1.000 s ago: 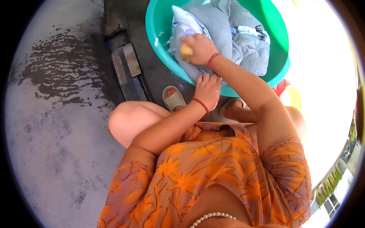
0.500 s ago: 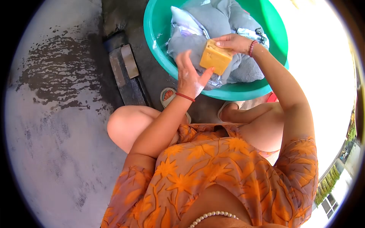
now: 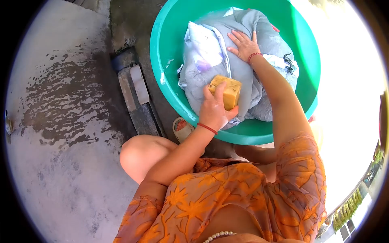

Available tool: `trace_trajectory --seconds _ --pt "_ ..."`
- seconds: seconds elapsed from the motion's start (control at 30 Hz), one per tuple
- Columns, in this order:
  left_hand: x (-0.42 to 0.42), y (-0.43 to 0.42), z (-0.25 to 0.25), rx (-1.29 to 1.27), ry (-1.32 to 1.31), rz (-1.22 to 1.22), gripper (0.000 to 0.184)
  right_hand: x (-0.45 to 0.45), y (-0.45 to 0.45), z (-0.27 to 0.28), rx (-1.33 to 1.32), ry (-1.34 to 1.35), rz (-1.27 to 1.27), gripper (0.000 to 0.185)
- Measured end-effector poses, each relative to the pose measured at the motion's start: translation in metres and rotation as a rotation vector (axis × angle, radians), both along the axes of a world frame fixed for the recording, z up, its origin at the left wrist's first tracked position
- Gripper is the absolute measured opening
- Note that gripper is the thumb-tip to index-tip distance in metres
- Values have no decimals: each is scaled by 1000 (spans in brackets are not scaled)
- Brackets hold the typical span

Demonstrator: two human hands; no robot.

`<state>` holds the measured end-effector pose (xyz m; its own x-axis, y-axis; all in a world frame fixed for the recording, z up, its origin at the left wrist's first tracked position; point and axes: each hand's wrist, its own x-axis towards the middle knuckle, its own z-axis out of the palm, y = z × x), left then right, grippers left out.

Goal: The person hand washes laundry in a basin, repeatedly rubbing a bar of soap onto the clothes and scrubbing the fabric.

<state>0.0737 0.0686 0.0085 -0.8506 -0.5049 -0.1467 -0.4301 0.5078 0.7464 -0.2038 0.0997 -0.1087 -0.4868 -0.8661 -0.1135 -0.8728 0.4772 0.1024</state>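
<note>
A big yellow bar of soap is gripped in my left hand, with fingers over its top and the thumb at its lower right side. It is over the near part of a heap of grey laundry. My right hand lies flat on the grey cloth with fingers spread, holding nothing. White fabric with a purple patch shows left of that hand. The heap sits in a large green basin. White cloth with a dark cord lies under and beside my right wrist.
Left of the basin, a pale block rests on a long dark slab. Wet streaks mark the concrete floor farther left. My sandalled foot stands close to the basin's near edge.
The soap has passed from my right hand to my left, which now grips it. My right hand has moved away and down onto the grey cloth. The basin appears larger and lower in view.
</note>
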Motion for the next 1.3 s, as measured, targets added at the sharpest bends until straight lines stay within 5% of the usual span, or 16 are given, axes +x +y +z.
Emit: trace_trajectory --seconds 0.2,0.4,0.6,0.73,0.87,1.0,1.17,1.3 --pt "-2 3 -2 -42 -37 -11 83 18 -1 -38 -119 -253 -345 59" --pt "-6 7 -10 -101 19 -31 92 65 108 -6 -185 -796 63 51" --pt "-5 18 1 -262 323 -334 108 76 142 151 -453 -1555 -524 64" --pt "-3 23 -27 -34 309 -251 106 141 121 139 -458 -695 -100 83" --pt "6 27 -28 68 77 -158 103 178 93 123 -317 92 -42 83" --pt "18 44 -44 -409 2 -370 73 148 73 108 -266 -248 -330 81" --pt "23 41 -33 -421 19 -478 50 113 42 83 -61 -302 -342 82" --pt "6 13 3 -59 -241 -619 36 46 49 49 -85 -891 -338 85"
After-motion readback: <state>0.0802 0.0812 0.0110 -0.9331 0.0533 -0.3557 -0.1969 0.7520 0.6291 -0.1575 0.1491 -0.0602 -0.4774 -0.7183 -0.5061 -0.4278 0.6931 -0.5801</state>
